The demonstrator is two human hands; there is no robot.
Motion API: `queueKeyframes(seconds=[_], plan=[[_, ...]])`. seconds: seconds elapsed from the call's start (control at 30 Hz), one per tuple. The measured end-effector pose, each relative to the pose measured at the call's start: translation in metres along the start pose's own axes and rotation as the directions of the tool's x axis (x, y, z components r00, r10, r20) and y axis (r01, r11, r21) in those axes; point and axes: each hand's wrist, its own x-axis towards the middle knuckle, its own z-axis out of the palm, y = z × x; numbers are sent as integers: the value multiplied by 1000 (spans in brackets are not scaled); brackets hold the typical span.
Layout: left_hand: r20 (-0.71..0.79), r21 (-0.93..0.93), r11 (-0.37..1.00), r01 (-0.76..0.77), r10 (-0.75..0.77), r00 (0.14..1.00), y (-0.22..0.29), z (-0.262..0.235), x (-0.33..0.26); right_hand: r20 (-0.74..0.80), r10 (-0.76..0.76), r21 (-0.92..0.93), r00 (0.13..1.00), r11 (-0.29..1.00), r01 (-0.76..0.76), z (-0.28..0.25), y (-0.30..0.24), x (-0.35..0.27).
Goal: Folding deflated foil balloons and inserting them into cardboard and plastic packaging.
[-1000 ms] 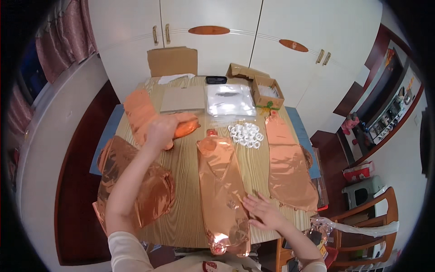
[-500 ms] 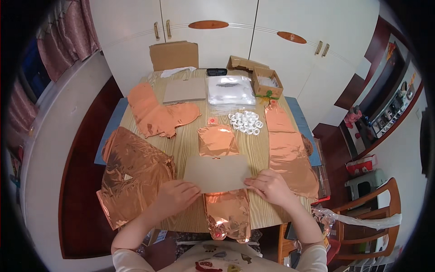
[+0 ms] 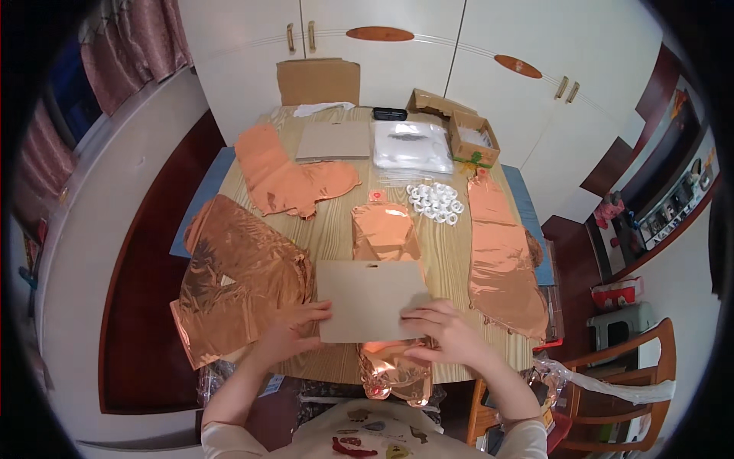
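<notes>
Card: the grey-beige card (image 3: 367, 294), slotted near its top edge, lies across the middle of the central copper foil (image 3: 386, 229); whether it is flat on the foil or slightly raised, I cannot tell. Half a second ago it sat more squarely over the foil; now it is further left, baring foil along its right side.
Left hand: the left hand (image 3: 294, 330) has its fingertips at the card's left edge; whether they pinch it, I cannot tell. A second ago this hand was on the boot-shaped foil (image 3: 294, 183) at upper left.
Right hand: the right hand (image 3: 443, 333) is open, fingers reaching over the card's lower right part, thumb spread below the lower edge, near the foil. Half a second ago it was at the card's right corner.
Foils aside: the boot-shaped piece, the lower-left copper pile (image 3: 245, 275) and the long right-hand foil (image 3: 497, 264) lie on the counter (image 3: 446, 268) as they did half a second ago.
Beyond the foil: white rings (image 3: 436, 201), clear bags (image 3: 413, 145) and a board stack (image 3: 332, 141) keep their places.
</notes>
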Motion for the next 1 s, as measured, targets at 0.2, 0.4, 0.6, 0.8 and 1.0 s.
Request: queueKeyframes(seconds=[0.2, 0.4, 0.6, 0.8, 1.0], plan=[[-33, 122, 986, -110, 114, 993, 27, 8, 0, 102, -50, 104, 994, 994, 39, 22, -7, 27], [-83, 145, 974, -171, 184, 979, 29, 18, 2, 179, -44, 232, 983, 973, 1, 33, -5, 33], [-90, 148, 968, -205, 219, 971, 29, 21, 7, 199, 12, 244, 980, 968, -61, 36, -5, 29], [-111, 149, 966, -211, 229, 967, 28, 26, 8, 106, 7, 257, 994, 966, -34, 34, -13, 34], [-102, 185, 957, -222, 243, 965, 31, 26, 10, 185, 32, 316, 982, 944, -91, 32, -13, 38]])
